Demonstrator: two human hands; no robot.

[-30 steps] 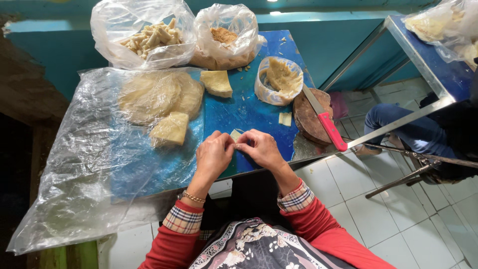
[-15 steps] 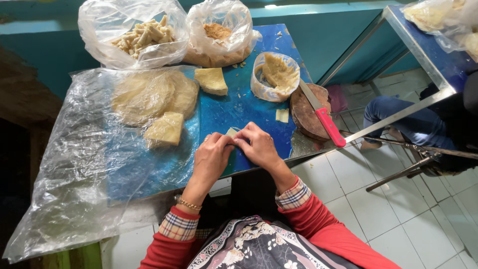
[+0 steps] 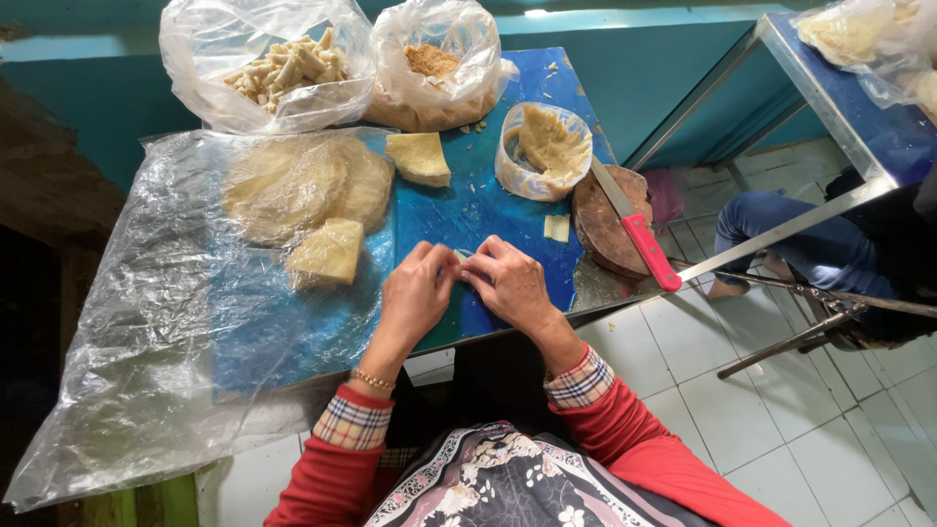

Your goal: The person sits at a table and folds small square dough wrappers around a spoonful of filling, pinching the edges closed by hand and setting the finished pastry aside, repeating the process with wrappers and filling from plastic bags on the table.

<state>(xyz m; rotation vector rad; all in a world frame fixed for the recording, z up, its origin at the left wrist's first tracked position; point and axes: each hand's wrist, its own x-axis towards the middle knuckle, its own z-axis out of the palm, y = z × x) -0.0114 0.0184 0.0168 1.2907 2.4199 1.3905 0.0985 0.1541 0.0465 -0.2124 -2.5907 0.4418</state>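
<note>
A large sheet of clear crinkled plastic (image 3: 146, 332) hangs over the left part of the blue table (image 3: 488, 210), and under its upper right part lies a stack of round pale wrappers (image 3: 293, 185) with a folded yellowish square piece (image 3: 329, 252) just below it. Behind these, at the far left edge, a clear plastic bag (image 3: 259, 63) stands open and holds short pale rolled sticks; just to its right a second clear bag (image 3: 434, 63) holds brown crumbly filling. In front of that bag a pale wedge-shaped piece (image 3: 420, 158) lies bare on the blue surface. Near the front edge the left hand (image 3: 418, 293) and the right hand (image 3: 509, 283) meet fingertip to fingertip, curled closed around a small pale piece of wrapper (image 3: 464, 257) that rests on the table between them; most of it is hidden by the fingers. Further right, a small clear tub (image 3: 542, 148) holds yellowish paste, and a small pale scrap (image 3: 556, 227) lies on the table below it. A round brown wooden block (image 3: 605, 229) sits at the table's right edge with a red-handled knife (image 3: 639, 234) laid across it, the handle jutting past the edge. At far right a second metal-framed table (image 3: 839, 117) carries another clear bag (image 3: 869, 39), and another person's leg in blue trousers (image 3: 781, 229) shows beneath it over the white tiled floor (image 3: 742, 410).
</note>
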